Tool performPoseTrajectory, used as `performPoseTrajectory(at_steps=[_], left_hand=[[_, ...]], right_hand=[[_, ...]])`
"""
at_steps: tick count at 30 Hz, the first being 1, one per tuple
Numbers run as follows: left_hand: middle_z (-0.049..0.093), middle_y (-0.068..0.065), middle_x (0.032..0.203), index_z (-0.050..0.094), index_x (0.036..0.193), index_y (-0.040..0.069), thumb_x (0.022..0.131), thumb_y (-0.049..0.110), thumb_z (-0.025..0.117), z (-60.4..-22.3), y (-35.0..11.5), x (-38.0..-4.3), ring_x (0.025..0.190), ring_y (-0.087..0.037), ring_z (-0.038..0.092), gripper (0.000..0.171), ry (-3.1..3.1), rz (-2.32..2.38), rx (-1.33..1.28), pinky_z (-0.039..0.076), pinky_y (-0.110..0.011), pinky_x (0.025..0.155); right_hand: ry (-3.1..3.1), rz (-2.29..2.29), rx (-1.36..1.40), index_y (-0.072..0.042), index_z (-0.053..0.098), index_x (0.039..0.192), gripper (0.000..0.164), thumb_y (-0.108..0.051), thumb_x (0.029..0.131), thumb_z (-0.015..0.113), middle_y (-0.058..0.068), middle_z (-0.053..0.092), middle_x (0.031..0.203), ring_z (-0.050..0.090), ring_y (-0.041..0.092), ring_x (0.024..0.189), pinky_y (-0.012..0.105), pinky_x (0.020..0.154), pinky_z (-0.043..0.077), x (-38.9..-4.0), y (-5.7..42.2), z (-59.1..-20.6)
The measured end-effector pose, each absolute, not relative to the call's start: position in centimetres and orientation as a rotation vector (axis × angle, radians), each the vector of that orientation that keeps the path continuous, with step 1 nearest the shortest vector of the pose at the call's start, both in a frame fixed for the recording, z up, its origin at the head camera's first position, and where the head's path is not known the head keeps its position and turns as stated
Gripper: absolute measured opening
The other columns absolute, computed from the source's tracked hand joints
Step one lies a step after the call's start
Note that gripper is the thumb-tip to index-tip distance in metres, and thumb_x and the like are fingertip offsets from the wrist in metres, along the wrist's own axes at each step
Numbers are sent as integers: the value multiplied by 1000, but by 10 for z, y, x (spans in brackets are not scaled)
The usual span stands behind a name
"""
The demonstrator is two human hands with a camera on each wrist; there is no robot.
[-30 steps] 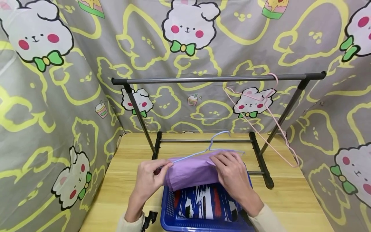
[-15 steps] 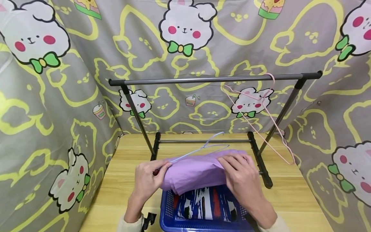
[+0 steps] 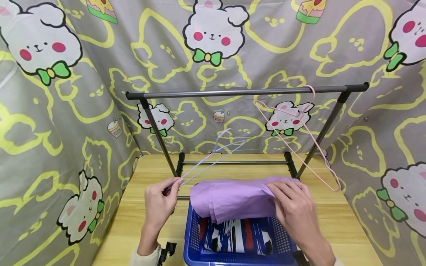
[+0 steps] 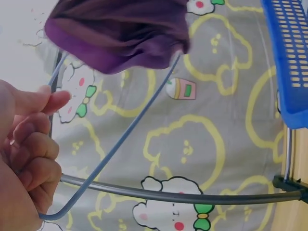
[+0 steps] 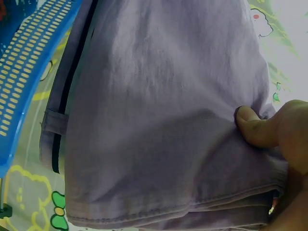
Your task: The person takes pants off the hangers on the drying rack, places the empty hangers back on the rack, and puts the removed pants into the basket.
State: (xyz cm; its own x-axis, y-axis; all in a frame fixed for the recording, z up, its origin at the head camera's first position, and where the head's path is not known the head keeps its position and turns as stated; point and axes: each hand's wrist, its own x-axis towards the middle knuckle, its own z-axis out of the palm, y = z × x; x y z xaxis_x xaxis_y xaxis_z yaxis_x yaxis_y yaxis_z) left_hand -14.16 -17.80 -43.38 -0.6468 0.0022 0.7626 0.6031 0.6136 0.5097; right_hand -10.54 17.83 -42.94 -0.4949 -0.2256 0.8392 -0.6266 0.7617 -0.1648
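A folded purple garment hangs over the blue basket, its right end gripped by my right hand. In the right wrist view the thumb presses on the cloth, where a stitched edge and a small loop on a band show. My left hand pinches a light blue clothes hanger near one end. That hanger points up and right, blurred, apart from the cloth in the head view. In the basket lies a folded cloth with blue, white, red and black streaks.
Behind the basket stands a metal clothes rack on the wooden table. A pink hanger hangs from its bar at the right. Patterned grey curtains surround the table at the back and sides.
My left hand has moved left, drawing the blue hanger away from the purple garment and swinging it upward. My right hand has shifted right with the garment still in its grip.
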Motion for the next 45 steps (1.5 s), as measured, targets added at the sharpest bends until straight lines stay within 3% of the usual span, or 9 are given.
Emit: performPoseTrajectory(at_steps=[6,13,19,24,36,45], left_hand=[[60,4,60,81,85,5,87,-1,79,-423,-179,-144,48,-2,42,7,-2015,-1081,-348,33,-14,45],[73,-8,75,80,98,-3,93,-7,69,-415,-176,-150,52,-2,47,13,-1981,-1160,-257,36,-12,46],[70,-12,74,78,102,-6,94,-11,65,-410,-172,-157,58,-2,50,16,-1960,-1158,-214,36,-11,48],[71,-13,79,78,107,-5,97,-6,65,-409,-171,-163,63,-5,56,17,-1943,-1194,-173,41,-9,52],[63,-14,71,75,114,-3,100,-5,55,-410,-169,-169,60,-6,52,25,-1984,-1322,-134,43,-11,49],[69,-13,87,75,119,0,99,-6,58,-413,-165,-167,76,-14,63,28,-2058,-1294,-61,47,-9,58]], right_hand=[[-2138,544,628,-1,78,104,33,-9,87,52,10,75,95,67,33,90,51,83,43,-104,181,-441],[-2250,551,603,-2,78,105,31,-8,87,54,10,75,98,67,33,95,51,90,42,-102,185,-451],[-2286,569,578,-2,78,106,28,-4,85,58,9,75,98,67,33,96,51,92,41,-100,187,-457],[-2284,582,570,-1,78,105,28,-3,85,59,9,75,99,67,33,97,50,92,41,-100,187,-462],[-2244,581,590,-1,78,103,27,-4,85,58,10,75,98,67,33,94,47,91,42,-105,188,-466],[-2286,602,556,-1,78,104,26,-1,83,63,11,76,100,68,33,96,47,93,42,-104,189,-470]])
